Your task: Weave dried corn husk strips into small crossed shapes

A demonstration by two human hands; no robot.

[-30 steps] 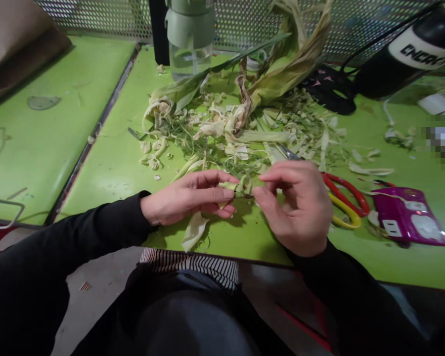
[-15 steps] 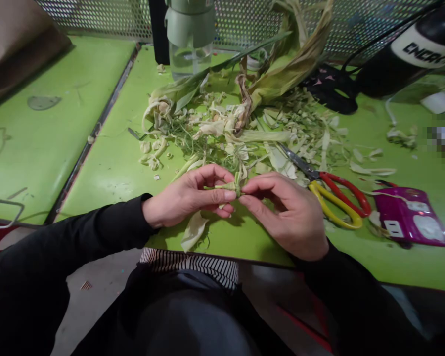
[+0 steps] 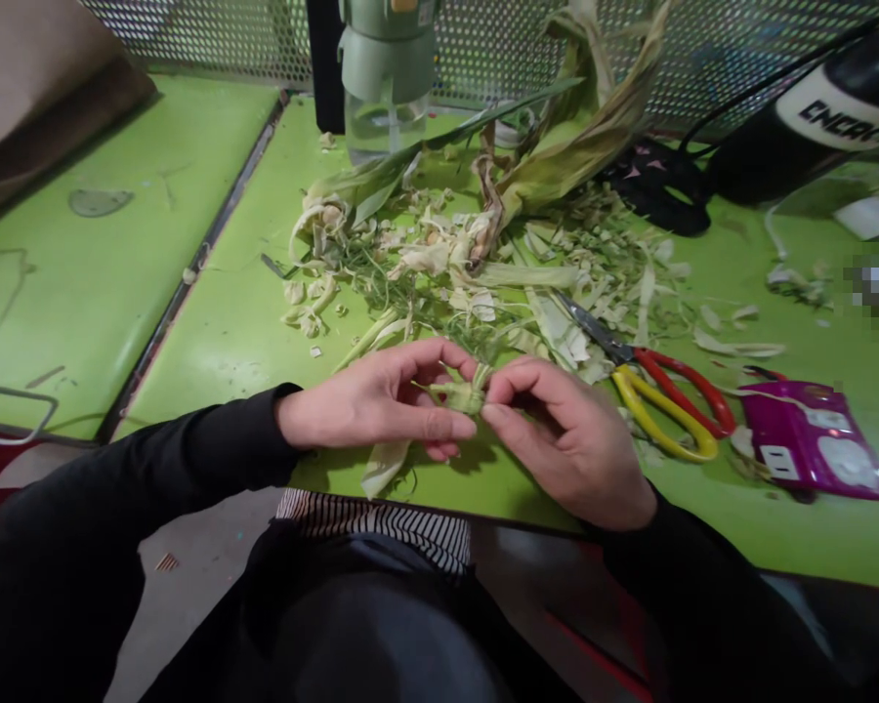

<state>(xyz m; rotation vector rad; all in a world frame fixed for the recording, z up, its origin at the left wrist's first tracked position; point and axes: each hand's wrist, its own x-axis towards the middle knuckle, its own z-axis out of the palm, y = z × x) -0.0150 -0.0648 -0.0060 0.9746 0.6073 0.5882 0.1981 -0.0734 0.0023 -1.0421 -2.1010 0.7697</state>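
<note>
My left hand (image 3: pixel 377 400) and my right hand (image 3: pixel 567 439) meet just above the near edge of the green table (image 3: pixel 227 322). Both pinch a small folded piece of pale green husk (image 3: pixel 463 394) between thumbs and fingertips. A loose husk strip (image 3: pixel 382 465) lies under my left hand. Behind the hands spreads a pile of husk strips and trimmings (image 3: pixel 476 264).
Red and yellow scissors (image 3: pixel 659 391) lie right of my right hand, blades toward the pile. A purple packet (image 3: pixel 813 444) sits further right. A green-lidded clear bottle (image 3: pixel 387 78) and a black bottle (image 3: pixel 813 127) stand at the back by a perforated metal screen.
My right hand has turned and drawn in, fingers now curled closer round the husk piece. The piece looks more tightly folded. The view has shifted slightly down.
</note>
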